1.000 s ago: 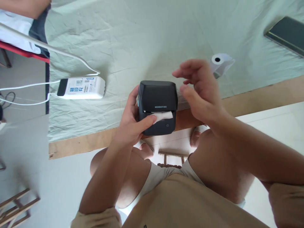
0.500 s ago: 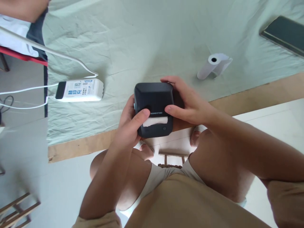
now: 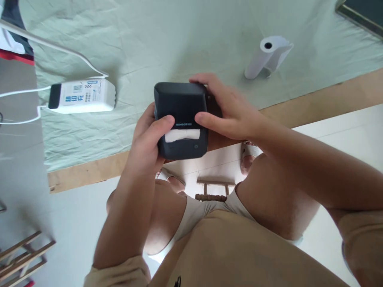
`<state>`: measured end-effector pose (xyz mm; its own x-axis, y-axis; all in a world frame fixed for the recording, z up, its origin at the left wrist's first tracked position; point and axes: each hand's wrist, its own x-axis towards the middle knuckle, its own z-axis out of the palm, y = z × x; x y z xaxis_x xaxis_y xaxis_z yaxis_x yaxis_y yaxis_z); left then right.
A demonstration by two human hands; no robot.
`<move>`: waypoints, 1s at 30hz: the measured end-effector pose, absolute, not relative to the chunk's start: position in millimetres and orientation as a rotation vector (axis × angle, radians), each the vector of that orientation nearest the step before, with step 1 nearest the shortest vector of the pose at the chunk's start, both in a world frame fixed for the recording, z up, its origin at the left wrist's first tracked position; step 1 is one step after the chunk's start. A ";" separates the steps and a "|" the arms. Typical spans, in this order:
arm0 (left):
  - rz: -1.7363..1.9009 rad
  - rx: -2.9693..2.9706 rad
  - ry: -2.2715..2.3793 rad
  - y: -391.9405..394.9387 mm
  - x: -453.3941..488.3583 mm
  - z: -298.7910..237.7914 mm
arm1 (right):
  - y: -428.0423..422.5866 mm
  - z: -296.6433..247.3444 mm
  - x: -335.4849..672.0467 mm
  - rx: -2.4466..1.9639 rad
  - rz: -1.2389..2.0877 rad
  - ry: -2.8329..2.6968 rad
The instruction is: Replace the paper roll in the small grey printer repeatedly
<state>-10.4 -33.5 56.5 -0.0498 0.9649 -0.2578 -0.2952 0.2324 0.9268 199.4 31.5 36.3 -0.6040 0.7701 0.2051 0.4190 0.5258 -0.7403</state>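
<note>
Head view, seen from my remote post. The black device [image 3: 181,101] sits between both hands near the table's wooden edge [image 3: 314,99]; its underside is hidden from me, so I cannot tell whether it touches the table. The left hand [image 3: 146,139] grips its left side, thumb on the top face and most fingers concealed. The right hand [image 3: 231,109] clasps the opposite side, thumb on the lid, one finger over the far corner, the others obscured. A white paper strip [image 3: 182,135] lies across the front below small lettering, hard for me to read in full. Right of centre, a white paper roll [image 3: 253,63] lies partly unrolled on the green cloth [image 3: 143,44]. At upper right, a dark flat object [image 3: 366,14] is cut off by the frame; at left, cables run from a white power unit [image 3: 85,95] out of view.
</note>
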 end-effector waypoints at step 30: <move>1.186 0.733 1.123 -31.0 -15.3 54.2 | 30.4 32.5 202.6 -0.961 0.822 -2.266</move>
<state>-15.3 -31.0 54.2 -0.0139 0.9594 -0.2816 -0.3335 0.2611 0.9059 202.6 30.4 32.5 -0.5997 0.7644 0.2367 0.4349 0.5597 -0.7054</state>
